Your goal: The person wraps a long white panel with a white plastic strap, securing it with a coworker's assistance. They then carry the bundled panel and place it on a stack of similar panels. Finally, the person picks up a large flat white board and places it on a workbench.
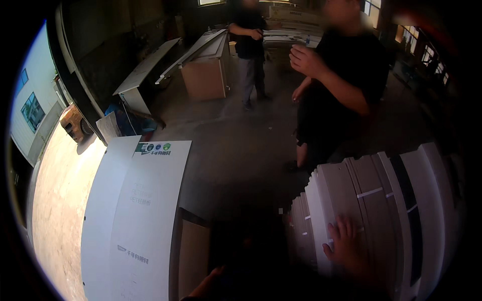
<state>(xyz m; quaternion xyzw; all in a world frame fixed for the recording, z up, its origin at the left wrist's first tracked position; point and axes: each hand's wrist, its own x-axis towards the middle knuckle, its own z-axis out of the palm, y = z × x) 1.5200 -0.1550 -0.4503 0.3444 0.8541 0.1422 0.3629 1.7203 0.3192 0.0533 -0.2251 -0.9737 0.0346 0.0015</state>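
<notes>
My right hand [345,240] rests with its fingers spread on a grey-beige strapped stack of long panels [334,193] at the lower right. Pale straps cross the panels, and a dark strip runs between the lighter ones at the far right. My left hand [215,273] shows only dimly at the lower edge, beside a brown board [193,248]; its fingers are lost in shadow. To the left of it stands a tall white board [145,210] with printed marks and a green label near its top.
A person in black [346,75] stands ahead on the right, one hand raised. Another person [248,45] stands farther back by a brown-sided worktable [205,79] with boards on it. A long white bench [148,67] is at the back left. Sunlit ground with a vehicle [75,123] lies outside the doorway.
</notes>
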